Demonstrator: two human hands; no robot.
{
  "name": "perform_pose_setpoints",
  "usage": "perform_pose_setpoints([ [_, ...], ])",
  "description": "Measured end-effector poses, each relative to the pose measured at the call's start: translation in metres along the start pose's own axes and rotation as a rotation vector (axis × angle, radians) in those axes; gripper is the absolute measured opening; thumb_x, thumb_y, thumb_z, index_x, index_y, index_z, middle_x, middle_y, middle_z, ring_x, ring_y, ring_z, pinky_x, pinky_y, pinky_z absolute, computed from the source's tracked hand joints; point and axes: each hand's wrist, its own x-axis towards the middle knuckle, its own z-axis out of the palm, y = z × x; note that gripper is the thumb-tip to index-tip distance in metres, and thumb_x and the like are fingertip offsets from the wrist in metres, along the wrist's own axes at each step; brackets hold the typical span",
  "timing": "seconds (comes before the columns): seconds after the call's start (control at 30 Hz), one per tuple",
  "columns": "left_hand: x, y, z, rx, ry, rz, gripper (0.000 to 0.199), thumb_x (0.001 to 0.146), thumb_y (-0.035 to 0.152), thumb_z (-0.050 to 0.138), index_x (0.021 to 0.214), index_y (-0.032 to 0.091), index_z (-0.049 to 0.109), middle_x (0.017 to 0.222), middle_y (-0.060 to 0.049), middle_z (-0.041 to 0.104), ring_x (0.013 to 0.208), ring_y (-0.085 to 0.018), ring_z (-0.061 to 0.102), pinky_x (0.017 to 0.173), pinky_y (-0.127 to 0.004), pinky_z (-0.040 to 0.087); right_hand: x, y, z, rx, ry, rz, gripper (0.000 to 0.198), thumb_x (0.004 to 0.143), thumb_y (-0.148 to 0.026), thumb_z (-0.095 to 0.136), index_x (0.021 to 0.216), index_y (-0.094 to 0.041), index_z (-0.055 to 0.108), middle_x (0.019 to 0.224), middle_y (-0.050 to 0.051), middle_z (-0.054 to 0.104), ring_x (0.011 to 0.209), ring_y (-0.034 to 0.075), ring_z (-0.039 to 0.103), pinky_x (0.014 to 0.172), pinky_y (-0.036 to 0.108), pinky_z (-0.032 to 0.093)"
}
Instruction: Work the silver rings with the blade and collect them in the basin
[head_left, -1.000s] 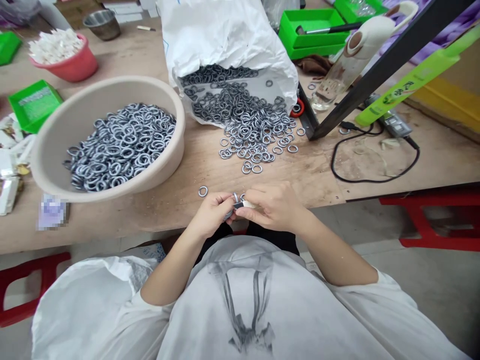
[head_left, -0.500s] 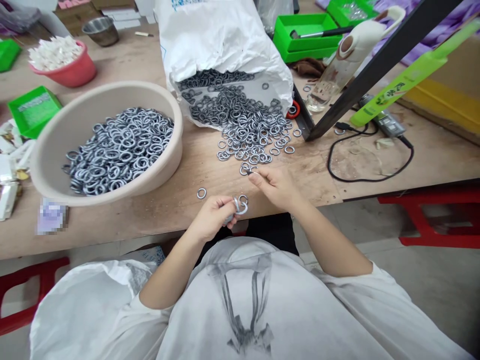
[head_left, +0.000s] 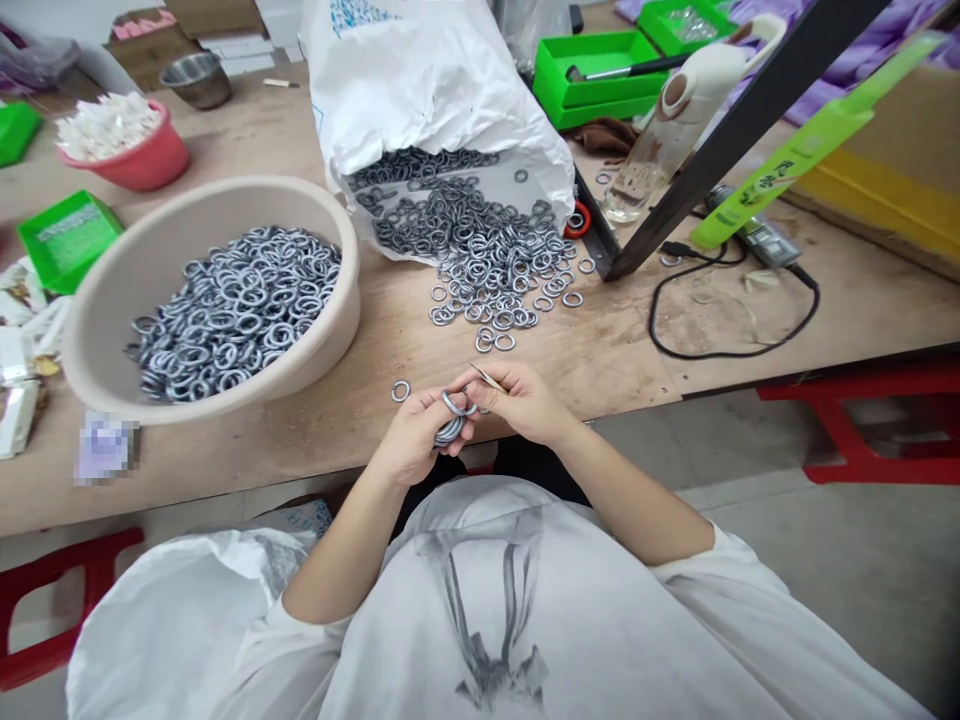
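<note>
Rings of metallic grey — likely stiff, slippery, best held by rims — fill the left hand, fingers curled; the right hand pinches a slim brownish tool.

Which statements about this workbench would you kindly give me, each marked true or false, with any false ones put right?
1. The left hand holds several grey rings. True.
2. The beige basin is bare inside. False: a heap of grey rings lies in it.
3. Grey rings spread from the mouth of the white sack onto the wooden table. True.
4. The right hand holds nothing. False: it pinches a slim pointed item.
5. The reddish bowl stands to the right of the white sack in the picture. False: it stands to the left.
</note>
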Motion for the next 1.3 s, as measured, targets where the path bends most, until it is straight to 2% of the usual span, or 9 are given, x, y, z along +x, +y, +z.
perform_pose_setpoints([
  [0.17,0.001,-0.008,0.006,-0.068,0.069,0.072,0.034,0.076,0.048,0.071,0.071,0.016,0.059,0.056,0.001,0.057,0.043,-0.007,0.048,0.037,-0.019,0.031,-0.001,0.004,0.005,-0.218,0.214,-0.089,0.041,0.08,-0.059,0.071,0.091,-0.019,0.069,0.07,0.0,0.064,0.064,0.013,0.062,0.063,0.026,0.048],
  [0.33,0.003,-0.012,0.008,-0.07,0.096,0.08,0.032,0.074,0.045,0.071,0.072,0.017,0.057,0.061,0.002,0.057,0.043,-0.007,0.048,0.037,-0.019,0.031,0.001,0.0,0.004,-0.172,0.107,-0.03,0.043,0.086,-0.061,0.062,0.078,-0.019,0.064,0.063,-0.001,0.063,0.057,0.013,0.059,0.058,0.027,0.047],
  [0.47,0.002,-0.011,0.012,-0.081,0.138,0.089,0.031,0.076,0.045,0.068,0.07,0.017,0.055,0.057,0.003,0.054,0.043,-0.007,0.046,0.038,-0.02,0.032,0.001,0.001,0.001,-0.249,0.113,-0.03,0.037,0.085,-0.057,0.066,0.088,-0.02,0.065,0.068,-0.001,0.066,0.065,0.015,0.063,0.064,0.028,0.048],
  [0.57,0.001,-0.01,0.013,-0.09,0.13,0.086,0.032,0.075,0.045,0.068,0.069,0.017,0.055,0.058,0.003,0.054,0.044,-0.007,0.045,0.039,-0.019,0.032,-0.001,0.002,-0.003,-0.328,0.159,-0.044,0.039,0.09,-0.058,0.058,0.085,-0.02,0.063,0.07,0.0,0.065,0.067,0.015,0.061,0.065,0.027,0.045],
  [0.67,0.0,-0.009,0.013,-0.138,0.138,0.103,0.031,0.076,0.044,0.067,0.069,0.017,0.055,0.058,0.003,0.054,0.043,-0.006,0.045,0.039,-0.019,0.03,-0.007,0.0,-0.004,-0.55,0.196,-0.143,0.044,0.097,-0.056,0.045,0.079,-0.019,0.061,0.073,0.002,0.062,0.069,0.015,0.056,0.065,0.027,0.04],
  [0.8,0.0,-0.007,0.015,-0.147,0.167,0.109,0.029,0.078,0.041,0.065,0.067,0.017,0.053,0.053,0.004,0.051,0.041,-0.006,0.044,0.04,-0.019,0.03,-0.016,-0.005,-0.001,-0.916,0.137,-0.24,0.044,0.097,-0.051,0.044,0.07,-0.019,0.056,0.069,0.002,0.054,0.063,0.013,0.045,0.06,0.028,0.028],
  [0.93,-0.001,-0.006,0.017,-0.121,0.156,0.103,0.028,0.076,0.039,0.064,0.065,0.017,0.051,0.051,0.004,0.05,0.041,-0.006,0.044,0.04,-0.019,0.03,-0.019,-0.004,0.002,-1.023,0.142,-0.261,0.044,0.097,-0.05,0.045,0.067,-0.019,0.053,0.066,0.0,0.051,0.061,0.013,0.04,0.058,0.029,0.023],
  [1.17,0.002,-0.007,0.007,-0.167,0.115,0.018,0.032,0.072,0.042,0.069,0.063,0.017,0.05,0.05,0.004,0.049,0.04,-0.007,0.044,0.039,-0.018,0.029,-0.009,0.006,-0.001,-0.857,0.094,-0.168,0.048,0.1,-0.052,0.038,0.066,-0.02,0.05,0.063,-0.001,0.051,0.06,0.012,0.045,0.059,0.026,0.026],
  [1.3,-0.006,-0.008,0.004,-0.147,-0.002,-0.046,0.033,0.073,0.042,0.07,0.064,0.017,0.051,0.051,0.003,0.05,0.041,-0.007,0.044,0.039,-0.019,0.031,0.001,0.015,-0.014,-0.961,0.32,-0.017,0.046,0.1,-0.052,0.04,0.071,-0.02,0.056,0.063,-0.001,0.051,0.059,0.014,0.045,0.058,0.027,0.026],
])
